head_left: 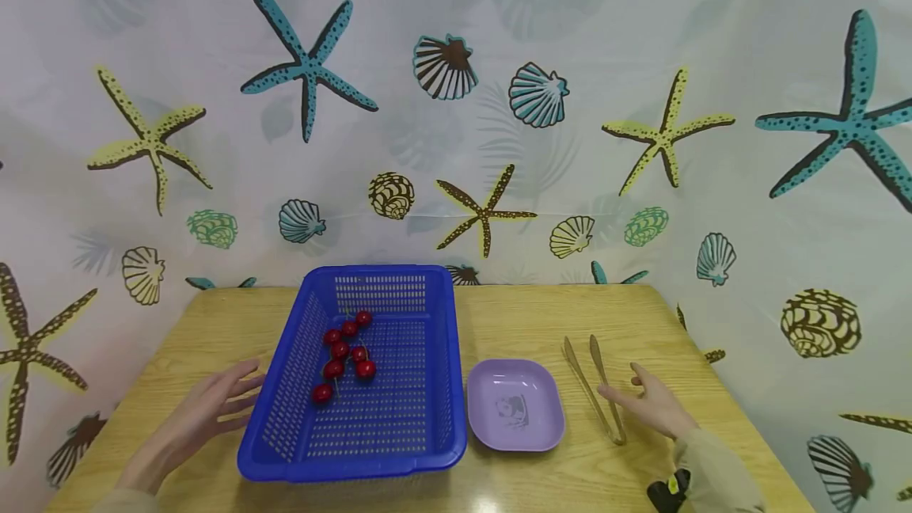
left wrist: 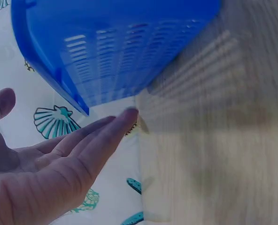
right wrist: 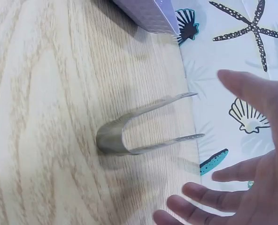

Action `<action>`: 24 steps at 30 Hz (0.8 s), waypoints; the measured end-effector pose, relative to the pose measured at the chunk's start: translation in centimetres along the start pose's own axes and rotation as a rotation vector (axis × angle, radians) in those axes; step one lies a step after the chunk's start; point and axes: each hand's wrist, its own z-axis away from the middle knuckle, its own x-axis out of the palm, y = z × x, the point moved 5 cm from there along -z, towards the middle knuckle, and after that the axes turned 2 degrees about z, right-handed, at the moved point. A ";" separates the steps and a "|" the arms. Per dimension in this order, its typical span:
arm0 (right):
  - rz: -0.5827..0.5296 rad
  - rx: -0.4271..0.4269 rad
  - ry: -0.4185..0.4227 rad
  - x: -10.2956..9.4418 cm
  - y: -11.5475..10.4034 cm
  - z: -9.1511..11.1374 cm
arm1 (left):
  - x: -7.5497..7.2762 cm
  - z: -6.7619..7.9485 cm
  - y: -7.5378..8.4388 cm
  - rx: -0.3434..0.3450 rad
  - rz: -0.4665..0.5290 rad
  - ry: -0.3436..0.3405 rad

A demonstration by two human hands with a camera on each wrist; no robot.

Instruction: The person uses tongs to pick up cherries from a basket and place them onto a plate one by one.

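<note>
A blue perforated basket [head_left: 388, 461] stands on the table, with several red cherries [head_left: 340, 350] lying toward its left side. My left hand [head_left: 207, 410] is held beside the basket's left wall, fingers extended and holding nothing; in the left wrist view the hand [left wrist: 68, 159] appears just below the basket [left wrist: 120, 51]. Metal tongs [head_left: 598, 390] lie spread on the table at the right. Over their right side hovers my right hand [head_left: 659, 402], thumb and fingers apart. The right wrist view has the tongs [right wrist: 113, 138] in front of that empty hand [right wrist: 251, 154].
Between the basket and the tongs sits a shallow purple dish [head_left: 514, 406] with a panda picture on it. The wooden table [head_left: 527, 315] meets a white curtain [head_left: 442, 141] printed with starfish and shells at its back and sides.
</note>
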 end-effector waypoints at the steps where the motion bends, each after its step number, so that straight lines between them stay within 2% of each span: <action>1: 0.014 0.000 -0.003 0.1 -0.2 -0.1 | 0.2 0.0 0.2 -0.003 0.001 -0.003; 8: 0.079 -0.016 -0.014 0.6 -1.0 -0.8 | 1.1 0.0 1.3 -0.027 -0.084 0.004; 16: 0.130 -0.025 -0.012 1.5 -1.3 -1.8 | 1.4 0.3 1.6 0.061 -0.074 -0.071; 24: 0.193 -0.017 0.049 2.1 -1.0 -2.8 | 1.2 -0.1 1.4 0.067 -0.088 -0.053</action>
